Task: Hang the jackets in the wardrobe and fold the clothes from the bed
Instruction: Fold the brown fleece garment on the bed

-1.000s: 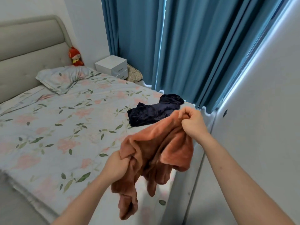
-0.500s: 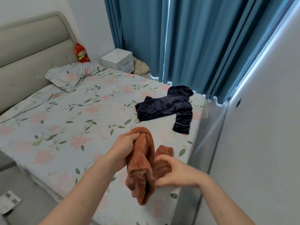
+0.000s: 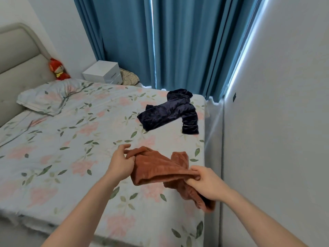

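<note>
A rust-brown fleece garment point(image 3: 156, 168) is stretched between my two hands just above the floral bed point(image 3: 71, 139). My left hand point(image 3: 121, 163) grips its far left end, fingers curled into the fabric. My right hand point(image 3: 204, 182) pinches its near right edge, and a loose part of the cloth hangs below that hand over the bed's right side. A dark navy garment point(image 3: 169, 113) lies crumpled on the bed beyond, near the far right corner.
A pillow point(image 3: 49, 97) and a red plush toy point(image 3: 57, 71) sit by the grey headboard point(image 3: 19, 68). A white nightstand point(image 3: 103, 72) stands before blue curtains point(image 3: 178, 41). A white wall point(image 3: 276, 122) runs close along the bed's right edge.
The brown garment was held up and bunched together between my hands; now my hands have drawn apart and spread it wider, lower over the bed.
</note>
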### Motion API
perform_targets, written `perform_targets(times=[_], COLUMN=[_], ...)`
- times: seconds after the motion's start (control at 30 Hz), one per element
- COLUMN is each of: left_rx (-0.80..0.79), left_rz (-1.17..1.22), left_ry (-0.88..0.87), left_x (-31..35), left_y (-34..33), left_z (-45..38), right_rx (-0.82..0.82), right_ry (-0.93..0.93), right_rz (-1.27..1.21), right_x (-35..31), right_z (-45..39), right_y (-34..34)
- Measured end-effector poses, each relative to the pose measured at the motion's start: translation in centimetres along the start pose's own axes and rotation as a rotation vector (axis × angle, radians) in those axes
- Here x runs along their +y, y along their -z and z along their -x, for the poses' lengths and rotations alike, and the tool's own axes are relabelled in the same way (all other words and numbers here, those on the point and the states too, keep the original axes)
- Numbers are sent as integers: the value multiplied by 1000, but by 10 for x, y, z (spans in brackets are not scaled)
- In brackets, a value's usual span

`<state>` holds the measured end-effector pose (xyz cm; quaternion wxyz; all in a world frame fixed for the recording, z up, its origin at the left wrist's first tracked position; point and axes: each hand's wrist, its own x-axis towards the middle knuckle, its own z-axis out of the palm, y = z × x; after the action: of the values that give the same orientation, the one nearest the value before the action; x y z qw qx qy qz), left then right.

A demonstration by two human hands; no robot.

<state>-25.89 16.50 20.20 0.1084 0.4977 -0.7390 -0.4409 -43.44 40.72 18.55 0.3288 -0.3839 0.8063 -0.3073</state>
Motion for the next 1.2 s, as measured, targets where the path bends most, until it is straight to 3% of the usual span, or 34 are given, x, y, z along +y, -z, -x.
perform_targets(times=[0.17,0.23,0.3,0.4,0.47,0.63,0.8,0.97,1.03,1.1,1.2], left_rx=[-215,-251,-390,-658,-635,-306,-302,-246,-291,-448,-685], left_rz=[-400,-267,-89,-159,-231,-270,-319,-150,-74,-90,-414], left_ry=[-189,-303,-351,-427,-453,-490,-440,-320,-255,-189,-225], left_x=[-59,-55,-46,-43,-52,-54,-41,-28,-25,-26,-28], left_y=[32,36,34,16,-1,-32,-45,-34,-28,-17,1], left_z=[40,65,93,124,131,136,129,124,125,124,116], right_rx=[50,44,33,16,21,99,107,54,-39,-156,-200], right_ry=[2,-14,-19,-41,-67,-132,-185,-199,-206,-222,-222], right_rz=[31,58,74,68,26,-3,-2,120,184,225,244], right_x=[-40,-54,-67,-80,-82,-64,-25,9,19,23,25], right_z=[24,33,44,58,68,94,116,124,121,118,109], right_y=[-35,-42,-45,-43,-39,-34,-29,-31,-39,-47,-53])
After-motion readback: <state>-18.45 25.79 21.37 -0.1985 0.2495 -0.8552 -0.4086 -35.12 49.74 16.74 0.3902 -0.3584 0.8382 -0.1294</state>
